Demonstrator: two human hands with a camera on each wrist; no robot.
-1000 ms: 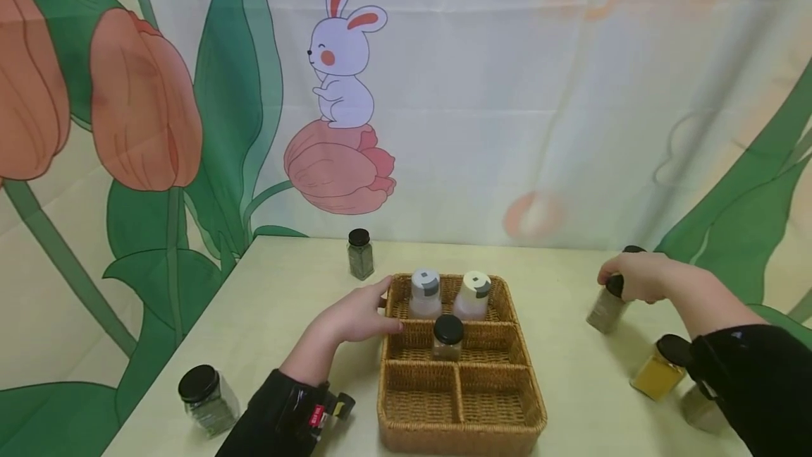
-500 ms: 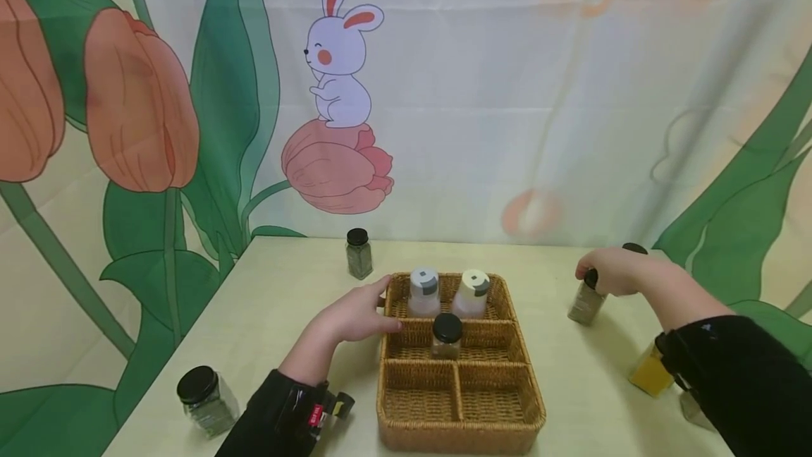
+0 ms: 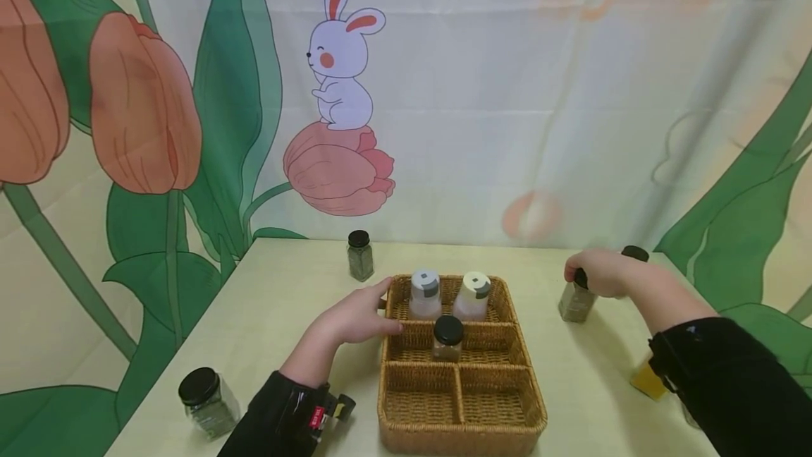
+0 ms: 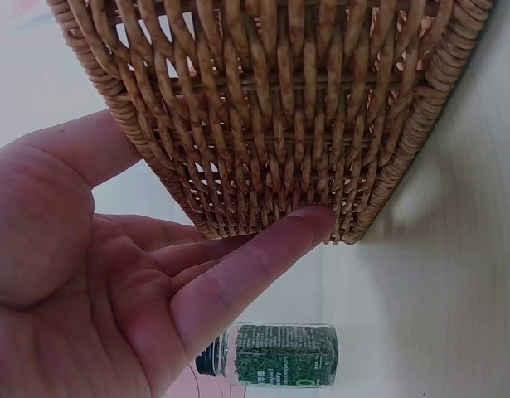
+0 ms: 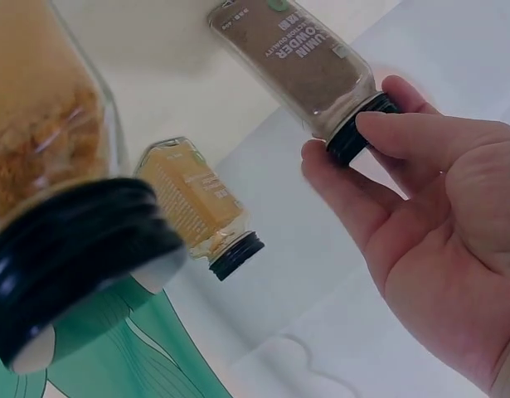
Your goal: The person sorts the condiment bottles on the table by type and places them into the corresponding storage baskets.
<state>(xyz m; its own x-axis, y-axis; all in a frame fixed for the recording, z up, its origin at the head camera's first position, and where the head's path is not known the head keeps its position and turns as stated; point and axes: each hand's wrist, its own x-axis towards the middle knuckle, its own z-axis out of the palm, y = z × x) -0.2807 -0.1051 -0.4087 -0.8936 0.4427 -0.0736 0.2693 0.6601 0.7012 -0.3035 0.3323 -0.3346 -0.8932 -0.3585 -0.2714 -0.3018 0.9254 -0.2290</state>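
Note:
My right hand (image 3: 599, 273) pinches the black cap of a cumin powder jar (image 3: 576, 304) to the right of the basket; its brown powder and printed label show in the right wrist view. Whether the jar's base touches the table I cannot tell. At the left side of a divided wicker basket (image 3: 462, 436), my left hand (image 3: 355, 316) holds the wall, thumb over the rim and fingers along the outside (image 4: 263, 257). Inside the basket, two pale-capped shakers (image 3: 425, 295) stand in the back compartment. A black-capped jar (image 3: 447, 338) stands in the middle one.
A jar of green flakes (image 3: 360, 257) stands behind the basket, and another green jar (image 3: 208, 402) stands at front left. On the right, a yellow powder jar (image 3: 648, 379) is partly covered by the sleeve. A further black-capped jar (image 3: 635, 253) stands behind my right hand.
My right hand has carried the cumin powder jar leftward and slightly back, closer to the basket. The left hand and the basket have stayed put.

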